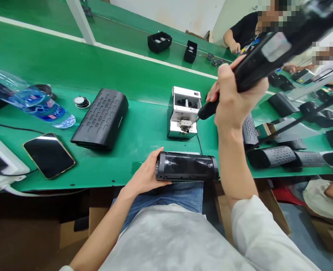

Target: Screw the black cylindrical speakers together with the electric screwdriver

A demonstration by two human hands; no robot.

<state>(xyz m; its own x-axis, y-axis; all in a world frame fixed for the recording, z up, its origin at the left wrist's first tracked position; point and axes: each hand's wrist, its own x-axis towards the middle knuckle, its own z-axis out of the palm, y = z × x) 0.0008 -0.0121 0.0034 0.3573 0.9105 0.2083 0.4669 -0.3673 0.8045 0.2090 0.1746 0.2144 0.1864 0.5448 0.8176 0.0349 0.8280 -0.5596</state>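
Observation:
My right hand [236,94] is wrapped round a black electric screwdriver [256,64]. Its bit points down to the left and meets the front of a white screw feeder [184,113]; whether a screw is on the tip is too small to tell. At the table's near edge, my left hand [148,173] grips the left end of a black speaker [187,166], which lies lengthwise with a glossy side facing up. Another black speaker [102,118] with a patterned grille stands on the green table [143,124] to the left.
On the left are a phone [50,155], a water bottle [33,99], a small round part [81,102] and a white power strip [2,165]. Two black housings [159,41] lie at the back. More speakers [273,156] stand at right. A co-worker [242,32] sits across the table.

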